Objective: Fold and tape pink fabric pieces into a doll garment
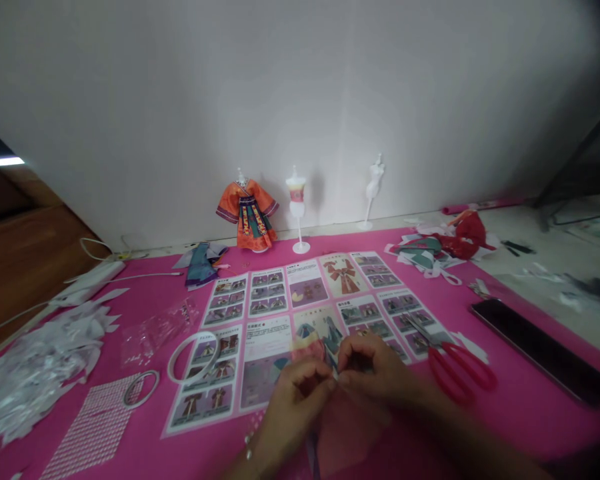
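Observation:
My left hand (300, 400) and my right hand (380, 373) meet over the lower edge of a printed instruction sheet (267, 333). Thumb and fingertips of both are pinched together, almost touching, on a thin piece of sheer fabric (353, 433). Reddish and see-through, the fabric hangs below my fingers, and a yellow and red part of it seems to show above them. A narrow purplish strip (313, 453) dangles beneath my left hand. Exactly what lies between the fingertips is small and blurred. Red-handled scissors (460, 373) rest open to the right of my right hand.
Behind stand a mannequin in an orange robe (253, 213), one with a small wrap (297, 193) and a bare one (375, 183). Tape rings (173, 360), a bead sheet (95, 420) and plastic scraps (45, 373) lie left. Fabric scraps (440, 243) and a phone (540, 347) lie right.

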`<action>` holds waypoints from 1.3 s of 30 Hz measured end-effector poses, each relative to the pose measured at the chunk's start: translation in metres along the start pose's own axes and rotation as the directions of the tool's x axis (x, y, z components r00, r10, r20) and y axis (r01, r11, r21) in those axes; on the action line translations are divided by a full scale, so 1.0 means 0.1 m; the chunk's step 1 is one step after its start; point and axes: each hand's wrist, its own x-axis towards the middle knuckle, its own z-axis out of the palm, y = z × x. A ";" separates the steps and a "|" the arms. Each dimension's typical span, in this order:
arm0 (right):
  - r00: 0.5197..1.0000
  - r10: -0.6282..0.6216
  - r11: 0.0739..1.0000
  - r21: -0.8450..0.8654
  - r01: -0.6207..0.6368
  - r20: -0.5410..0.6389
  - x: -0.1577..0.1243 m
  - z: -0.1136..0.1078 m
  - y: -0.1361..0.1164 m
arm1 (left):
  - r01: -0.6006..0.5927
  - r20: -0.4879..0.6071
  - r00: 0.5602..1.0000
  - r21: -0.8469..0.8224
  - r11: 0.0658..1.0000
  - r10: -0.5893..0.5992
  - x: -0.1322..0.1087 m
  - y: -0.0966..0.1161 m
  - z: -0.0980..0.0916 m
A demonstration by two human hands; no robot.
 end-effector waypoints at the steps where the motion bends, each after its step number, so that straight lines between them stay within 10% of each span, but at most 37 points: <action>1: 1.000 -0.007 1.000 -0.010 0.007 -0.009 0.00 0.00 -0.01 | -0.002 -0.001 1.000 0.002 1.000 0.002 0.00 0.01 0.00; 39: 0.998 0.060 0.997 0.050 -0.061 0.008 -0.03 0.06 -0.11 | -0.051 -0.029 0.998 0.110 0.993 0.054 -0.01 0.01 0.05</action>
